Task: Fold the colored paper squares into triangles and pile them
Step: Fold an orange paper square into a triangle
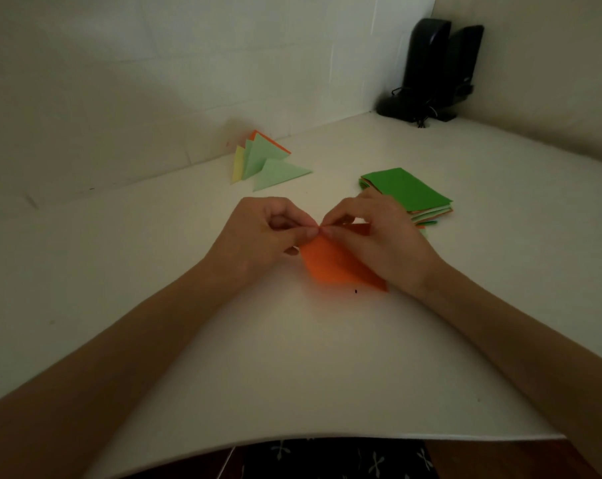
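Paper in play is the orange square, sitting mid-worktop and half folded, with its two corners brought together at the top. Both the left hand and the right hand have their fingers curled in tight, pinching that meeting point. Biggest risk imo: the corners slip apart as the crease gets pressed, so the triangle comes out crooked, or the sheet skates on the smooth worktop. The right wrist is also close to the stack of unfolded squares on its right and could knock it. The finished triangles sit near the far edge and the black speakers in the far right corner. No readable writing anywhere.
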A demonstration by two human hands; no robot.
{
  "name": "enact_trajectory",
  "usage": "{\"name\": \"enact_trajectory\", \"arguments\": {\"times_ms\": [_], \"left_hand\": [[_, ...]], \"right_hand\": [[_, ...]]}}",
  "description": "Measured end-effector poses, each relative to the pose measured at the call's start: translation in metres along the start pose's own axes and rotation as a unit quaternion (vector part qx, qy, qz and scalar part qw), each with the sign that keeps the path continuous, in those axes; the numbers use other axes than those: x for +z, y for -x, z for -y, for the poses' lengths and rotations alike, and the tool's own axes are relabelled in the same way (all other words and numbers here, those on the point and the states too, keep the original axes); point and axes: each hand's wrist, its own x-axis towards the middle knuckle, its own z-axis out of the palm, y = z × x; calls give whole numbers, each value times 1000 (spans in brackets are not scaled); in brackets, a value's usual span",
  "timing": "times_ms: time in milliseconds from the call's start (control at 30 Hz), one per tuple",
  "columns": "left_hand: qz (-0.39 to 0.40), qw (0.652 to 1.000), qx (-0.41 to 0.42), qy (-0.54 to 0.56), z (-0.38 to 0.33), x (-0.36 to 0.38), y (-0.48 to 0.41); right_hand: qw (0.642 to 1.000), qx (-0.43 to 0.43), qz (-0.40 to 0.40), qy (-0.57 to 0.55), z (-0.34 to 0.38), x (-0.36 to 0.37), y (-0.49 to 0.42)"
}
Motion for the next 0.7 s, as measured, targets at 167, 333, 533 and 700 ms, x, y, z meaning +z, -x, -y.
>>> {"name": "enact_trajectory", "arguments": {"times_ms": [167,333,533,700], "left_hand": [[-37,995,-46,86,1,-12,-6],[-89,975,-96,180,4,-16,-9],[-74,963,-103,237,1,-10,-8],[-5,966,-92,243,-4,-6,-5]], "right_hand": [[969,150,-50,-191,-10,-16,-8],[973,98,-126,-168,-11,-22,-5],[991,-121,14,51,-12,1,-1],[996,-36,-72,-41,-14,-2,-4]]}}
